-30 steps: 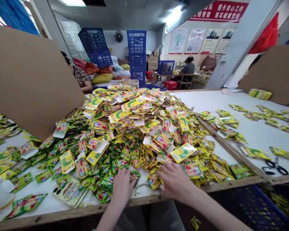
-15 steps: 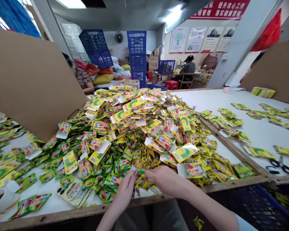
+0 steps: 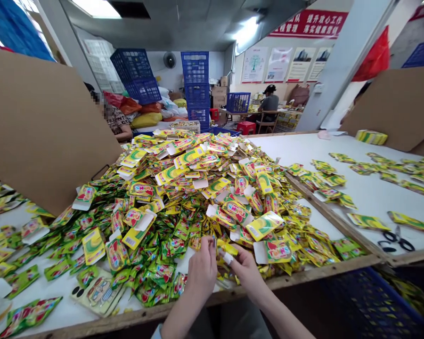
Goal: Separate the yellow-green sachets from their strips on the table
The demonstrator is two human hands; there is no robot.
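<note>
A large heap of yellow-and-green foil sachets point(image 3: 183, 197), many on white card backings, covers the white worktable point(image 3: 371, 188). My left hand point(image 3: 202, 266) and my right hand point(image 3: 245, 272) are close together at the heap's near edge, above the table's wooden front rim point(image 3: 155, 313). My right hand pinches a small yellow sachet point(image 3: 226, 248) between its fingers. My left-hand fingers are closed right beside that sachet, and what they grip is hidden.
Cardboard dividers point(image 3: 38, 127) stand at the left and back right. Black-handled scissors point(image 3: 395, 242) lie on the table's right part. A blue crate point(image 3: 367, 306) with loose sachets sits below the right edge. A co-worker point(image 3: 113, 117) sits behind the heap.
My hands have drawn together from the heap's near edge, and the right hand now lifts a yellow sachet. The view has shifted slightly; the heap looks unchanged.
</note>
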